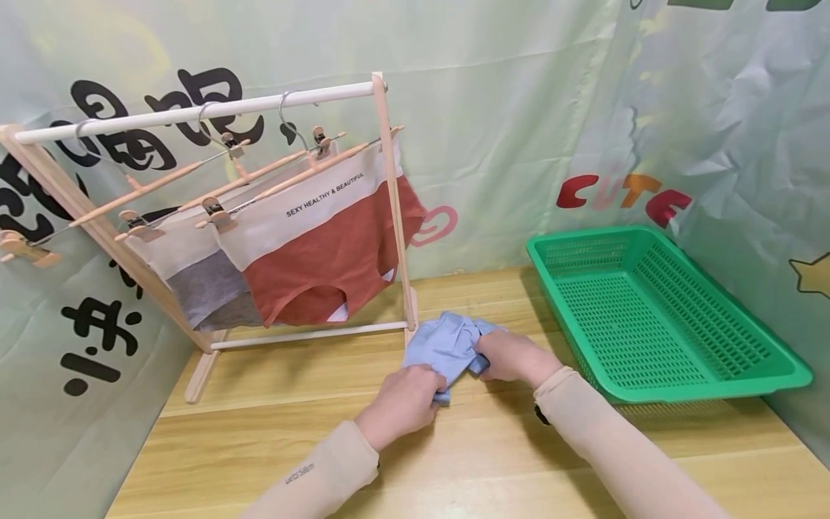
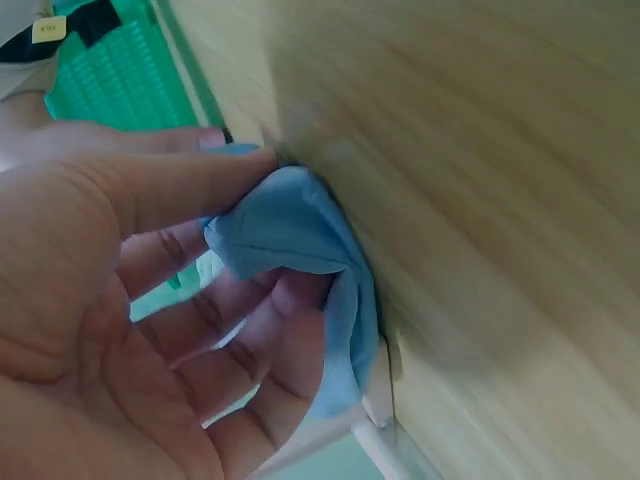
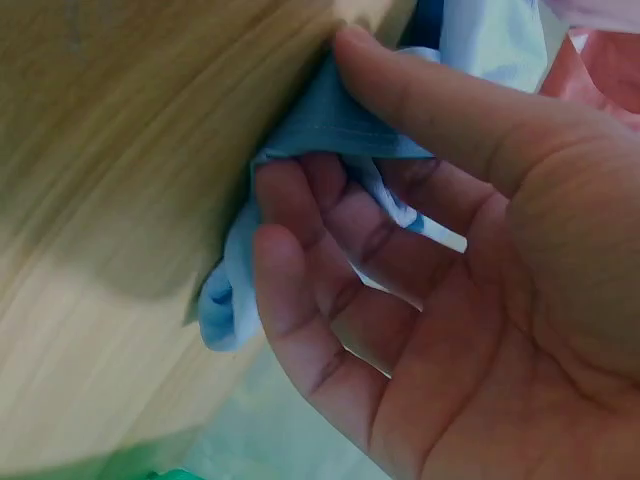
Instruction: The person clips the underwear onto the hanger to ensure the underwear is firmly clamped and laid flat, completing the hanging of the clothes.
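A crumpled light blue cloth [image 1: 444, 340] lies on the wooden table in the head view, near the foot of the clothes rack. At its near left edge my left hand [image 1: 403, 404] pinches the fabric. The left wrist view shows the thumb on one side of the blue cloth [image 2: 280, 225] and curled fingers on the other. My right hand [image 1: 514, 355] grips its right side. In the right wrist view a stitched hem of the cloth [image 3: 335, 125] lies between thumb and bent fingers. Folds hide its full shape.
Left of the hands stands a wooden rack [image 1: 397, 202] with a white rail. Red-brown briefs [image 1: 324, 259] and grey briefs [image 1: 217, 292] hang there from clip hangers; another hanger [image 1: 136, 191] holds nothing. On the right, a green plastic basket [image 1: 648, 395] sits on the table [image 1: 480, 461].
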A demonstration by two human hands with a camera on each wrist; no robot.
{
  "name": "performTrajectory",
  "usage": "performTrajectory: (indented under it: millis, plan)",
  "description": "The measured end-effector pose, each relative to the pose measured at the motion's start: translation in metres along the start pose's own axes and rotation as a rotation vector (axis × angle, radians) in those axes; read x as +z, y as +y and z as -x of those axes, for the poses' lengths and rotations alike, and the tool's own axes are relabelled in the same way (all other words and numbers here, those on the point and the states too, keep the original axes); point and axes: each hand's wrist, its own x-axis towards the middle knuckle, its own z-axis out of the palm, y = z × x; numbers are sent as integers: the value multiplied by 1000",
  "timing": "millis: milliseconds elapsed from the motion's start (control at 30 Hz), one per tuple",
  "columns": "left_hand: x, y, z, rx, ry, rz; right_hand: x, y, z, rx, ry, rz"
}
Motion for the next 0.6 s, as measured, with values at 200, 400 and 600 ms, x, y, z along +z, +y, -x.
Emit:
performTrajectory:
  millis: [200,400,600]
  plan:
    - [-36,-28,7,-51,85,219,-32,3,17,41,-97,-164]
    - [-72,-68,18,-206,268,384,-75,13,31,66,-22,-203]
    - [-61,-92,18,-327,289,299,-74,20,21,121,-22,-139]
